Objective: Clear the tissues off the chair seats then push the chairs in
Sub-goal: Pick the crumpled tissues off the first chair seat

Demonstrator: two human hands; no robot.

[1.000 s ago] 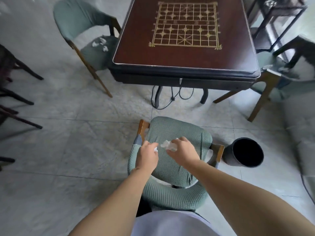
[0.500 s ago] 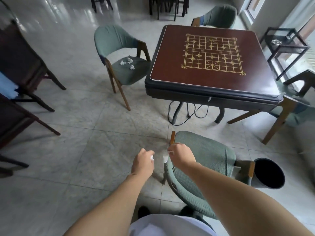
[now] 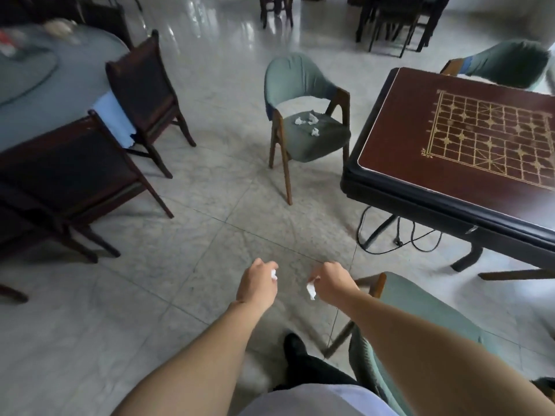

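Head cam looks down over a pale marble tile floor (image 3: pixel 192 265), so I'll place everything off the dark red worktop (image 3: pixel 468 151) with the gold chess grid printed on it. Left of that worktop sits a green chair (image 3: pixel 303 115) with wooden legs, pulled out, seat facing the worktop — three crumpled tissues (image 3: pixel 307 123) lie on its seat, two near the back and one nearer the front edge. Another green chair (image 3: pixel 507 63) is at the worktop's far side, only its backrest showing. Nearest to me, in front of the worktop, a third green chair (image 3: pixel 426 313) shows part of its seat and a wooden arm, half hidden by my right forearm. Way off to the worktop's left are dark wooden chairs (image 3: pixel 141 94) around a round table (image 3: pixel 45 82), one with a light blue cloth (image 3: pixel 115 120) hanging by it. A black cable (image 3: pixel 399 241) loops on the floor under the worktop.

Both hands are out over the floor, in front of the worktop's near left corner. Left hand (image 3: pixel 257 285) is curled around a small white tissue wad (image 3: pixel 274 274); right hand (image 3: pixel 332 282) pinches another tissue scrap (image 3: pixel 311 291) that dangles below the fingers.
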